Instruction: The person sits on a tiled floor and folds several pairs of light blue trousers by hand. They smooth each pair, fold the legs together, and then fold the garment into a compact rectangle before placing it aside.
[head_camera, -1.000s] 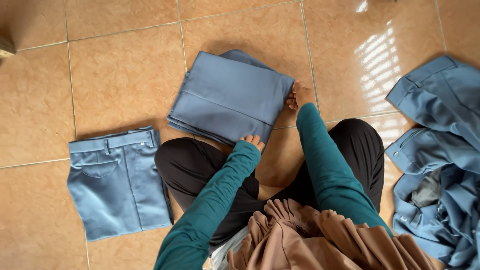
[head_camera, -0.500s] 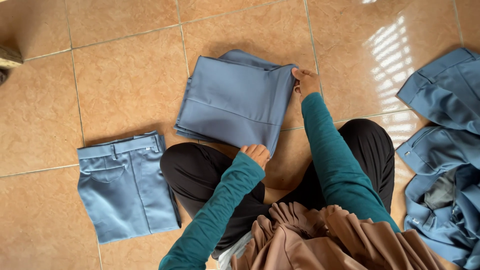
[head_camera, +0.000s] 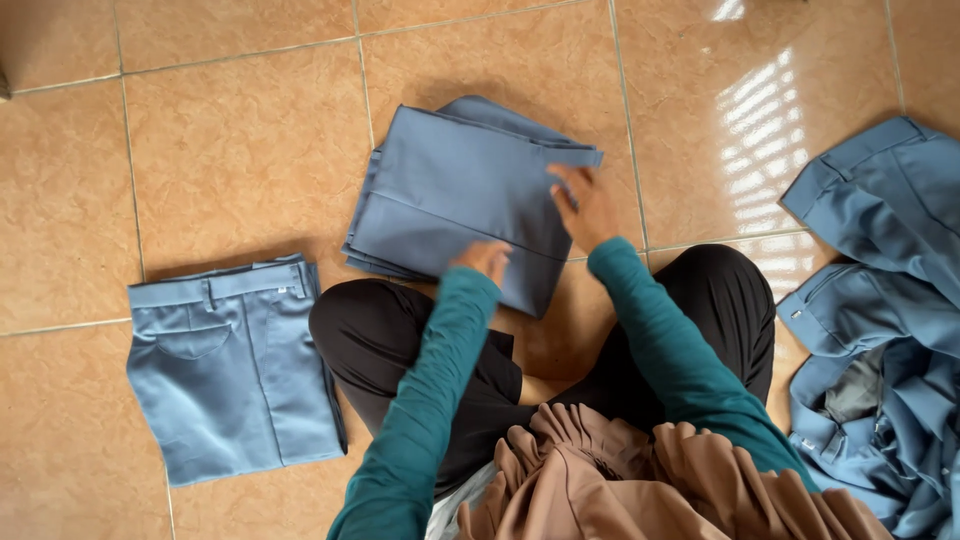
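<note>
Folded blue trousers (head_camera: 450, 195) long axis tilted up-right; both hands flat atop

Folded trousers (head_camera: 470, 200): matt blue cloth, seemingly smooth; floor tiles (head_camera: 230, 150): glossy ceramic.

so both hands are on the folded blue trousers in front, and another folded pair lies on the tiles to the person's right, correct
Not quite. The head view shows the other folded pair on the person's left. Both the left hand and right hand do rest on the folded blue trousers in front.
</note>
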